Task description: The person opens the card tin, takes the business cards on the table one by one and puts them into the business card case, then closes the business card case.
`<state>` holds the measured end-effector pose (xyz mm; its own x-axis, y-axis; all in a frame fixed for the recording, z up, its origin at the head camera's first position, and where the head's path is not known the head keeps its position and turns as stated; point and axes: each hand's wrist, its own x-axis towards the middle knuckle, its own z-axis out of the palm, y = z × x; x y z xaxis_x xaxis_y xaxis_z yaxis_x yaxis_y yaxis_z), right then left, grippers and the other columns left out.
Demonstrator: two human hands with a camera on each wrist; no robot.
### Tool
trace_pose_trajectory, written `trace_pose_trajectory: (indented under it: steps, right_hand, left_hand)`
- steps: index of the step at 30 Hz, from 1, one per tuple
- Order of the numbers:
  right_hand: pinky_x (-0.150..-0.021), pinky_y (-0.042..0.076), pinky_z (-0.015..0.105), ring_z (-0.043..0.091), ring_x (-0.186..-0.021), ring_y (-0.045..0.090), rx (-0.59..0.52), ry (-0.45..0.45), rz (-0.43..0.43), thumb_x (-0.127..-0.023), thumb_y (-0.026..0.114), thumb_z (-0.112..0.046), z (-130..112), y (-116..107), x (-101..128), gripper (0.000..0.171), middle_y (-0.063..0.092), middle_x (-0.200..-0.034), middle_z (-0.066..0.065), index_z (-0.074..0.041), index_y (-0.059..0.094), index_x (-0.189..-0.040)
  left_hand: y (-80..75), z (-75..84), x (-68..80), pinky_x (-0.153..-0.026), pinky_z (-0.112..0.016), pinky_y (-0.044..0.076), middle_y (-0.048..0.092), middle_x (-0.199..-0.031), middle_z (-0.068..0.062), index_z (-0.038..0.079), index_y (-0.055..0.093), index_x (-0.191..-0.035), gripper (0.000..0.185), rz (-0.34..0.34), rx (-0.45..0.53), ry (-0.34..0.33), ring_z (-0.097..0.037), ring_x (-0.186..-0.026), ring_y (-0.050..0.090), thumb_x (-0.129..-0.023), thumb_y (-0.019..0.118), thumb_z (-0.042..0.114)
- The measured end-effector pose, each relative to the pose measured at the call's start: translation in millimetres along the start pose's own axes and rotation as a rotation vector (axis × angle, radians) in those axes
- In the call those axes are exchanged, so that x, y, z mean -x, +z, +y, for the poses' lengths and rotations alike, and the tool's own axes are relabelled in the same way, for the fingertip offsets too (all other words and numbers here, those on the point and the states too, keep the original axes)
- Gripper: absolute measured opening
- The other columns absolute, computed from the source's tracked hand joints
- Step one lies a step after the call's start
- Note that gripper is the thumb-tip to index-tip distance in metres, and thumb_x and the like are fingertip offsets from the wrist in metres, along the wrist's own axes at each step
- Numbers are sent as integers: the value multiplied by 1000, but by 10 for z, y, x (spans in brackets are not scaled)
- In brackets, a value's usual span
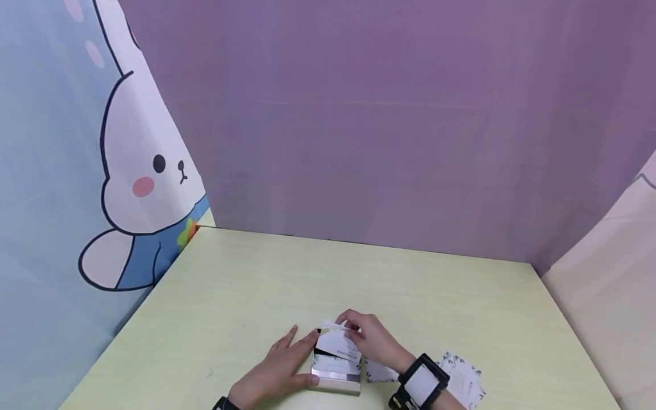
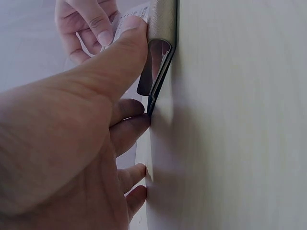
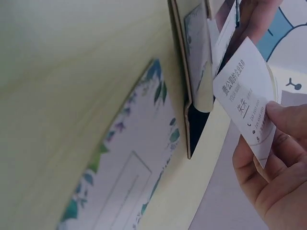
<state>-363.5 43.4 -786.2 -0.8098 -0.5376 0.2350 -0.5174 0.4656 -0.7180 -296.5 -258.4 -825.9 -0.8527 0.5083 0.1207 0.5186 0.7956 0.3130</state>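
Observation:
A card case (image 1: 335, 386) with a metallic edge and black inside lies open near the table's front edge. A white floral card lies inside it. My left hand (image 1: 279, 367) steadies its left side, fingers spread fairly straight, thumb at the near corner and index finger at the far one. Over the case, my right hand (image 1: 376, 341) pinches white business cards (image 3: 247, 96) between thumb and fingers. The front card is tilted and slightly bent, with printed dark text facing the right wrist camera. How many cards it holds I cannot tell.
To the right of the case lies a floral-bordered card (image 3: 139, 167), partly under my right forearm in the head view. Another floral card (image 1: 463, 378) lies farther right. A purple curtain (image 1: 379, 125) stands behind the pale table (image 1: 307, 273); a rabbit-print cloth (image 1: 138, 188) hangs left.

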Motion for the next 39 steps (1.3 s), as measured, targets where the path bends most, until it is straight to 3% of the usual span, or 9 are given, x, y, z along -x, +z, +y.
trace_pose_trajectory:
  steps: [3, 7, 12, 19, 22, 32, 35, 37, 39]
  right_hand:
    - [-70, 52, 31, 1, -84, 58, -7, -20, -29, -89, 58, -16, 176, 101, -22, 40, 63, -96, -13, -44, 49, -117]
    - [-69, 51, 23, 1, -84, 57, -6, -49, -80, -90, 54, -28, 513, 302, -65, 32, 61, -98, -16, -42, 49, -118]
    - [-68, 50, 20, -1, -86, 58, 5, -54, -134, -90, 52, -37, 486, 331, -64, 30, 59, -102, -21, -41, 49, -120]
    - [-68, 50, 19, 0, -84, 59, 9, -48, -133, -88, 53, -38, 534, 360, -61, 33, 60, -103, -19, -39, 50, -121]
    - [-66, 49, 18, -1, -82, 58, 20, -57, -151, -89, 53, -36, 491, 359, -65, 32, 60, -100, -19, -41, 49, -120]
    - [-69, 49, 20, 0, -86, 57, 25, -87, -229, -90, 53, -37, -1, 213, 52, 28, 60, -98, -18, -37, 52, -118]
    - [-68, 46, 19, -1, -87, 54, 68, -101, -211, -89, 53, -42, -6, 241, 93, 30, 56, -99, -19, -38, 52, -118]
    - [-63, 44, 17, -3, -85, 51, 81, -107, -213, -87, 52, -50, 61, 276, 115, 31, 50, -100, -21, -44, 50, -117]
    - [-65, 43, 18, 1, -85, 49, 113, -125, -217, -88, 53, -46, -143, 189, 169, 28, 50, -100, -16, -39, 54, -116]
  left_hand:
    - [89, -92, -23, -108, -60, -7, 6, -151, 24, 37, 6, -146, 102, -5, -3, 0, -23, -141, -15, -64, 51, 80]
    - [117, -141, -23, -108, -55, -16, 7, -152, 23, 35, 7, -146, 103, 18, 24, 27, -25, -141, -13, -65, 51, 79]
    - [-101, -1, 13, -109, -56, -13, 7, -152, 22, 35, 6, -146, 102, -4, 41, 21, -25, -141, -13, -66, 51, 78]
    - [138, -213, -14, -108, -61, -5, 5, -151, 24, 36, 5, -146, 104, 3, 3, 4, -23, -141, -15, -64, 50, 81]
    - [127, -223, -14, -108, -60, -5, 6, -152, 23, 35, 6, -146, 104, 8, 15, 13, -24, -141, -14, -64, 51, 80]
    - [-570, 296, 88, -106, -62, 6, 9, -152, 22, 36, 8, -146, 95, -18, 87, 23, -24, -141, -13, -70, 50, 74]
    - [-533, 261, 88, -108, -60, 7, 9, -151, 23, 37, 8, -146, 96, -19, 54, 7, -23, -142, -12, -68, 50, 76]
    - [-406, 159, 78, -109, -58, -4, 9, -152, 21, 35, 9, -146, 97, -10, 71, 22, -25, -142, -13, -69, 51, 75]
    - [-301, 76, 64, -110, -54, -12, 10, -152, 20, 33, 10, -147, 98, -11, 66, 27, -24, -141, -14, -69, 50, 76]
